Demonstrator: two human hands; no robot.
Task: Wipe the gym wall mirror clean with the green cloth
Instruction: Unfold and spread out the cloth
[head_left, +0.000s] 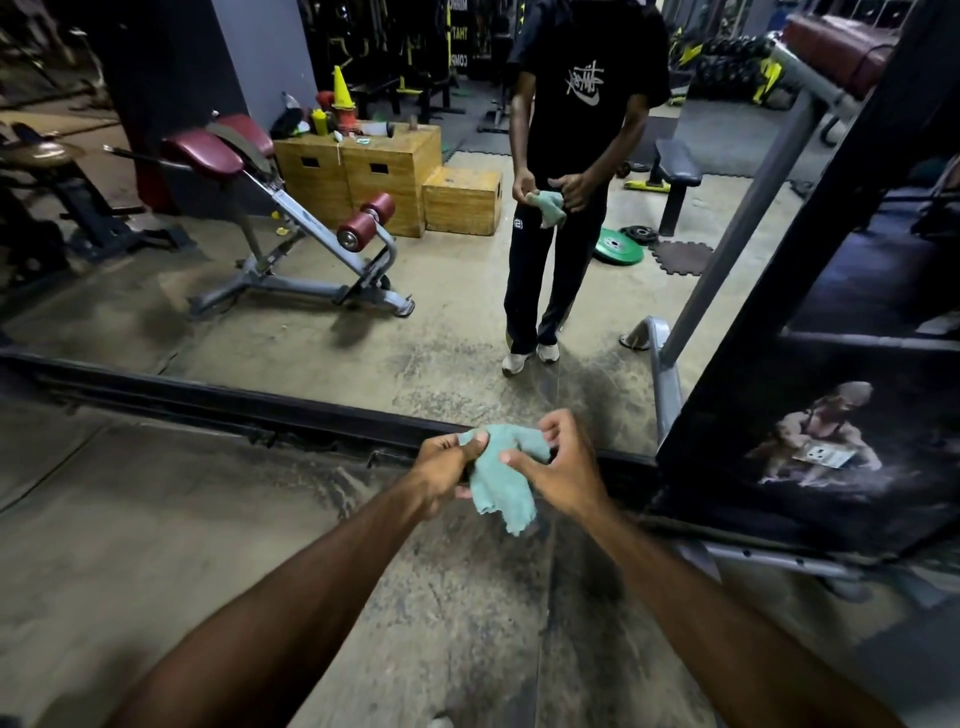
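The green cloth (501, 478) is bunched up and held in the air between both hands, in front of the bottom edge of the gym wall mirror (441, 312) and not touching the glass. Its loose lower end hangs down over the concrete floor (156, 545).

The left hand (444, 470) grips the cloth's upper left part with its fingers curled round the fabric. The right hand (558, 467) pinches the upper right part, thumb laid on the front of the cloth and fingers bent over the top. Both forearms reach in from the lower edge of the view.

The mirror's dark bottom frame (260, 410) runs along the floor just beyond the hands. In the glass stands the person's reflection (571, 130) in a black T-shirt and dark track trousers, holding the reflected cloth (548, 205) at waist height.

Also reflected are:
- a hyperextension bench (291, 208) with maroon pads, to the left
- wooden plyo boxes (384, 171) behind it, with a yellow cone (340, 88) on top
- a green weight plate (618, 247) lying on the floor beside the reflected legs
- a flat bench (675, 166) farther back

At the mirror's right edge stands a dark panel with a bodybuilder poster (810, 441), and a grey steel machine frame (737, 208) slants beside it.
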